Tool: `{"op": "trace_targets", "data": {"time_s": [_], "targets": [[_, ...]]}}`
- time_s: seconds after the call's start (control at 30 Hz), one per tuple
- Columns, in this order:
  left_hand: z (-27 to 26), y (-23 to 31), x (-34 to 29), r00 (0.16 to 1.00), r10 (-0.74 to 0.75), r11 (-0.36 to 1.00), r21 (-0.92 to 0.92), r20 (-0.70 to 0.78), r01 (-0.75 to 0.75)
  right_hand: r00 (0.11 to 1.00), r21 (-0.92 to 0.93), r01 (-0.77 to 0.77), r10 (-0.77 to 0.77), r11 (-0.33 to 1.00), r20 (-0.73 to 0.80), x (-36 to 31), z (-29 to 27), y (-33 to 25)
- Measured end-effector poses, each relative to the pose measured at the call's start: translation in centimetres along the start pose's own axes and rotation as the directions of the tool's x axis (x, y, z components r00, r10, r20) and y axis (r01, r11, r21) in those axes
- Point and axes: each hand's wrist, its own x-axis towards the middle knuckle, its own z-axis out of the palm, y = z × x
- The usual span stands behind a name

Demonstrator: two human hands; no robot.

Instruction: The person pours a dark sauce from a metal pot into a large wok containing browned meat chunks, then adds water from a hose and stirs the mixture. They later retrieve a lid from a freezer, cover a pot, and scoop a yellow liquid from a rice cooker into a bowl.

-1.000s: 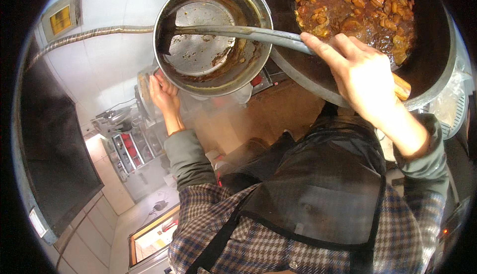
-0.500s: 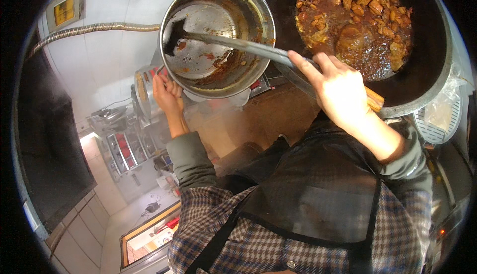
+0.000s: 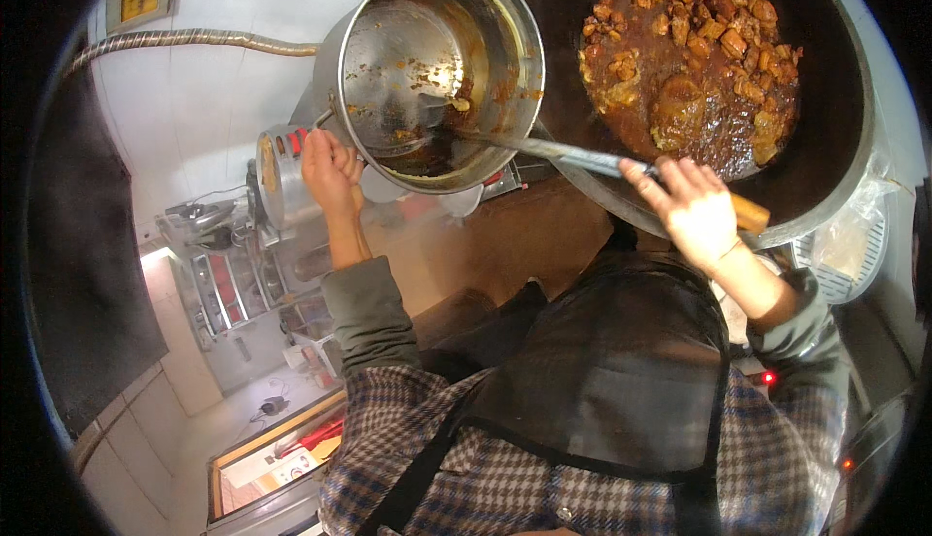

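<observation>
Steel pot, tilted up in front of me, rim just beside the black wok w/ its saucy brown meat chunks. My left hand is clamped on the pot's side handle, fingers curled tight. Prob light now, nearly empty, but greasy inside. My right hand fingers wrap the long ladle, its bowl beyond my fingertips inside the pot; stiff, wood end behind my palm.

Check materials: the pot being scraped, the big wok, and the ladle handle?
Pot: looks like stainless steel, bright and mirror-like where bare, streaked with brown sauce. Wok: dark matte metal, likely iron or carbon steel; the black, dull wall suggests seasoning. Ladle: grey metal shaft, satin sheen; its brown end past the right hand looks wooden, not certain. The left hand grips the pot's side handle.
</observation>
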Motion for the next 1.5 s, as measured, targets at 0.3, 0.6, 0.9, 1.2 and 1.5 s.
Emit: {"op": "trace_targets", "data": {"time_s": [0.3, 0.6, 0.9, 1.2, 1.5], "targets": [[1.1, 0.3, -0.4, 1.000, 0.007, 0.999, 0.034, 0.030, -0.008, 0.995, 0.204, -0.092, 0.096, 0.975, -0.008, 1.1, 0.3, -0.9], [4.0, 1.6, -0.7, 0.999, 0.002, 0.999, 0.044, 0.036, -0.004, 0.987, 0.012, -0.122, 0.120, 0.992, 0.105, -1.5, 4.0, 1.8], [9.3, 2.1, -2.1, 0.989, 0.089, 0.927, 0.354, 0.118, -0.126, 0.825, 0.551, -0.564, 0.401, 0.615, 0.398, 0.9, 7.9, 6.9], [12.8, 0.5, -1.5, 0.975, 0.162, 0.911, 0.356, 0.154, -0.207, 0.843, 0.467, -0.488, 0.258, 0.738, 0.473, -2.1, 8.8, 8.3], [12.4, -1.3, -2.1, 0.951, 0.226, 0.909, 0.304, 0.211, -0.284, 0.884, 0.282, -0.413, 0.307, 0.866, 0.353, -2.0, 4.3, 12.2]]}}
